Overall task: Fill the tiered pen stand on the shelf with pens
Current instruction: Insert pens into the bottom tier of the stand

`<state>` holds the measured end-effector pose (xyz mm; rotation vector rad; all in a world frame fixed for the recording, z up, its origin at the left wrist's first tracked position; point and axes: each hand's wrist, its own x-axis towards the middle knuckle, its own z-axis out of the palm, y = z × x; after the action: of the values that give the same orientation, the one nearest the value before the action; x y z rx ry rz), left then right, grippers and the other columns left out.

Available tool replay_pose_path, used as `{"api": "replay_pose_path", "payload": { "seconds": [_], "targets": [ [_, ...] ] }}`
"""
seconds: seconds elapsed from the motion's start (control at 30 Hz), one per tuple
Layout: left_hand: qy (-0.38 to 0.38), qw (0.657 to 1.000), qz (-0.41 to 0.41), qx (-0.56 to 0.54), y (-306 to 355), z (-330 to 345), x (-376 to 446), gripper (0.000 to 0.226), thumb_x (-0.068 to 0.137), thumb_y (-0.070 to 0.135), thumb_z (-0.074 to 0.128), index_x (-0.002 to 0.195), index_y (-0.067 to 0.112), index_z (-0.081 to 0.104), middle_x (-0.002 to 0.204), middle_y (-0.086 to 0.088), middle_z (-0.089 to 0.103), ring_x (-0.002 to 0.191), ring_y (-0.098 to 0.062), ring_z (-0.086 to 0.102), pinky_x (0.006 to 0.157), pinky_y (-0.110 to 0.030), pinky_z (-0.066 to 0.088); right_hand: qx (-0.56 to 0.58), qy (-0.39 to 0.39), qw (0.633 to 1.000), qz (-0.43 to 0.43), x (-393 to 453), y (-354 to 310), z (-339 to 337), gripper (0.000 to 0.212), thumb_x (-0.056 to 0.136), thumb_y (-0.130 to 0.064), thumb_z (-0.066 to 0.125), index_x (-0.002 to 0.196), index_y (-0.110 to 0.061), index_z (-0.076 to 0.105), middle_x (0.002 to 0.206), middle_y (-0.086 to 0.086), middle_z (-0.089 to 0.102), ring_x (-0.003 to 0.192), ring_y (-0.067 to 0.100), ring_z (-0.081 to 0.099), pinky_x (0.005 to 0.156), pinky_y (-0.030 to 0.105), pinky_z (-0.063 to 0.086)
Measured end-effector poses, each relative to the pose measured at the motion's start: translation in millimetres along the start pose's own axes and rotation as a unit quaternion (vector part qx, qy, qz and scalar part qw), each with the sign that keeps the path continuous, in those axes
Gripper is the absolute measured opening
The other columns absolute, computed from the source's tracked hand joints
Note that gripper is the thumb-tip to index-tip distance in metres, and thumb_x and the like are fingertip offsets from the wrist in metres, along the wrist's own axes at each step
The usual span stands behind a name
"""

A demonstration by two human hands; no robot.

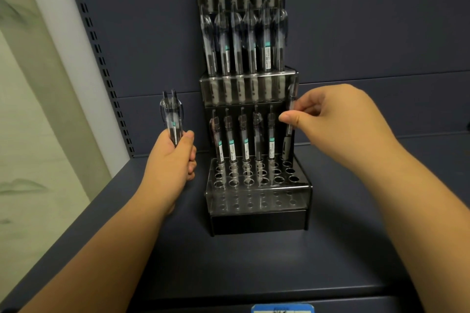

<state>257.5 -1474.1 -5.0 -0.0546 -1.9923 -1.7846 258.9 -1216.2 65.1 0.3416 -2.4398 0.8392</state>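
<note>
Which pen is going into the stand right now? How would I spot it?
Find the dark tiered pen stand on the shelf. In its lowest tier's back row, go to the far right end: that pen is pinched by the right hand and leans, while its neighbours stand straight.

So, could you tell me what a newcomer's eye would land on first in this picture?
Probably the tall tiered pen stand at the centre of the dark shelf, its upper tiers packed with pens. Next, the right hand pinching a pen over the lowest tier's right end, while the left hand grips a spare bundle of pens beside the stand.
</note>
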Motion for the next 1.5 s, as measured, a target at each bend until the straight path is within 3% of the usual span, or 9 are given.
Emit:
{"api": "replay_pose_path", "payload": {
  "seconds": [0.2, 0.4, 0.67, 0.77, 0.9, 1.07, 1.13, 1.37, 1.5],
  "targets": [
    [-0.001, 1.000, 0.000, 0.010, -3.1, -1.4, 1.5, 0.017, 0.106, 0.029, 0.045, 0.090, 0.023, 0.045, 0.068, 0.003, 0.047, 0.052, -0.010, 0.039, 0.044, -0.024, 0.035, -0.025, -0.002, 1.000, 0.013, -4.1, -2.7, 1.4, 0.028, 0.087, -0.053, 0.072, 0.081, -0.026, 0.071, 0.073, -0.011, 0.068, 0.076, 0.009, 0.064, 0.071, 0.031, 0.053],
    [-0.004, 1.000, 0.000, 0.017, -3.4, -0.9, 1.8, 0.016, 0.106, 0.028, 0.046, 0.091, 0.023, 0.046, 0.068, 0.003, 0.047, 0.052, -0.011, 0.039, 0.044, -0.024, 0.036, -0.090, -0.099, 0.991, 0.030, -11.7, -4.7, 15.3, 0.027, 0.088, -0.056, 0.069, 0.087, -0.029, 0.072, 0.080, -0.011, 0.068, 0.080, 0.013, 0.065, 0.074, 0.034, 0.056],
    [0.003, 1.000, 0.001, 0.023, 0.3, 1.3, -0.3, 0.014, 0.105, 0.028, 0.046, 0.093, 0.021, 0.047, 0.067, 0.003, 0.049, 0.051, -0.009, 0.041, 0.045, -0.024, 0.036, -0.082, -0.091, 0.992, 0.040, -15.1, 0.0, 17.7, 0.029, 0.091, -0.054, 0.068, 0.084, -0.025, 0.071, 0.079, -0.013, 0.067, 0.077, 0.010, 0.063, 0.063, 0.027, 0.048],
    [0.004, 1.000, 0.000, 0.026, 1.3, 2.7, -1.4, 0.016, 0.105, 0.027, 0.047, 0.092, 0.018, 0.048, 0.066, 0.004, 0.050, 0.050, -0.009, 0.041, 0.044, -0.023, 0.036, -0.083, -0.085, 0.992, 0.040, -16.1, 0.8, 16.9, 0.031, 0.090, -0.054, 0.068, 0.083, -0.025, 0.071, 0.078, -0.012, 0.067, 0.076, 0.010, 0.063, 0.059, 0.023, 0.044],
    [-0.004, 1.000, 0.002, 0.019, 2.8, 3.2, -2.6, 0.019, 0.104, 0.026, 0.049, 0.090, 0.015, 0.044, 0.066, -0.001, 0.042, 0.050, -0.012, 0.036, 0.044, -0.025, 0.031, -0.088, -0.068, 0.993, 0.043, -20.7, 2.4, 14.5, 0.037, 0.086, -0.063, 0.066, 0.078, -0.028, 0.069, 0.075, -0.010, 0.071, 0.076, 0.010, 0.064, 0.065, 0.028, 0.052],
    [-0.011, 1.000, 0.006, 0.019, 4.6, 0.8, -2.9, 0.023, 0.103, 0.028, 0.051, 0.085, 0.018, 0.040, 0.064, 0.001, 0.039, 0.051, -0.012, 0.034, 0.045, -0.026, 0.030, -0.097, 0.036, 0.995, -0.001, -37.6, -8.5, 8.7, 0.033, 0.086, -0.067, 0.062, 0.085, -0.034, 0.061, 0.071, -0.020, 0.059, 0.069, 0.000, 0.054, 0.056, 0.020, 0.038],
    [-0.010, 1.000, 0.002, 0.012, 5.1, -0.2, -2.9, 0.024, 0.103, 0.029, 0.052, 0.084, 0.019, 0.040, 0.064, 0.002, 0.039, 0.051, -0.012, 0.034, 0.045, -0.026, 0.030, -0.066, 0.052, 0.996, -0.017, -44.9, -17.5, 9.9, 0.031, 0.088, -0.063, 0.063, 0.082, -0.032, 0.063, 0.069, -0.019, 0.061, 0.067, -0.002, 0.055, 0.056, 0.019, 0.040],
    [-0.010, 0.999, -0.004, -0.032, 7.6, -0.1, -7.0, 0.023, 0.101, 0.031, 0.056, 0.085, 0.020, 0.044, 0.060, 0.005, 0.039, 0.048, -0.011, 0.034, 0.043, -0.026, 0.031, -0.001, 0.008, 0.999, -0.050, -47.1, -64.4, 30.3, 0.020, 0.093, -0.056, 0.061, 0.092, -0.038, 0.071, 0.076, -0.021, 0.066, 0.074, -0.003, 0.061, 0.067, 0.020, 0.051],
    [0.017, 0.999, 0.044, 0.008, 12.3, 1.1, -13.1, 0.015, 0.097, 0.038, 0.058, 0.083, 0.035, 0.053, 0.065, 0.012, 0.052, 0.058, -0.009, 0.048, 0.058, -0.033, 0.040, 0.004, -0.006, 0.998, -0.066, -32.4, -92.6, 51.6, 0.025, 0.095, -0.050, 0.061, 0.110, -0.035, 0.073, 0.086, -0.020, 0.070, 0.088, 0.000, 0.065, 0.081, 0.029, 0.057]
  ]
}}
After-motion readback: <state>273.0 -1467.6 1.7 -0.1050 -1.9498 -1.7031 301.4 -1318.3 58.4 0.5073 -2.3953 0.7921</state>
